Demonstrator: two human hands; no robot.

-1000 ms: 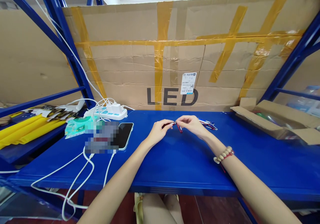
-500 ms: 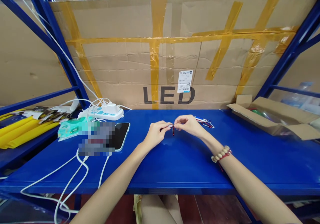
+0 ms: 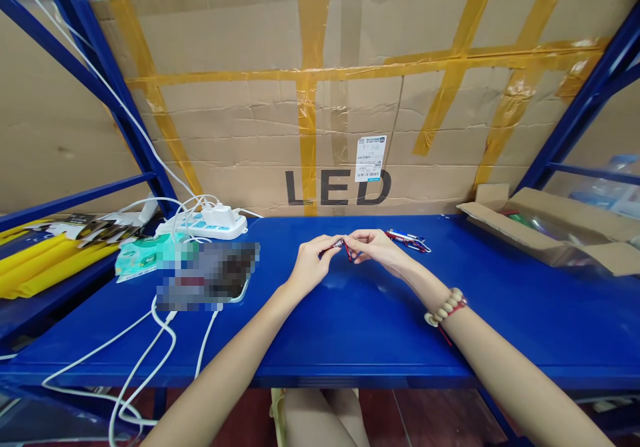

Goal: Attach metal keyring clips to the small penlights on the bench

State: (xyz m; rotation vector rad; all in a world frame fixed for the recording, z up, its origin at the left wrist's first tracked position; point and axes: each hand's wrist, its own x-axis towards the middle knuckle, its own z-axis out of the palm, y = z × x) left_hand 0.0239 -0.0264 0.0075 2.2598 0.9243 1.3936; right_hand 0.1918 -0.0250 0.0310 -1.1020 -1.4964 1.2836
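Observation:
My left hand (image 3: 311, 264) is closed in a pinch on a small shiny red piece with a silvery end (image 3: 339, 243). Fingertips of my right hand (image 3: 377, 248) meet it from the other side, pinched at the top of a thin red part (image 3: 349, 254) that slants downward. Whether the two red parts are joined, I cannot tell, as the fingers cover the spot. Just beyond my right hand lie slim blue and red items with a carabiner clip (image 3: 413, 240) on the blue table (image 3: 380, 327).
At left are a white power strip (image 3: 233, 227) with plugs and cables, a green packet (image 3: 133, 257), and a phone (image 3: 243, 292) partly blurred out. Yellow packages (image 3: 60, 260) lie beyond. An open cardboard box (image 3: 540, 240) stands right. Taped cardboard (image 3: 240, 127) closes the back.
The thin red part hung straight down and now slants toward my right hand. My right-hand fingers have shifted slightly against the piece. My left hand keeps its pinch.

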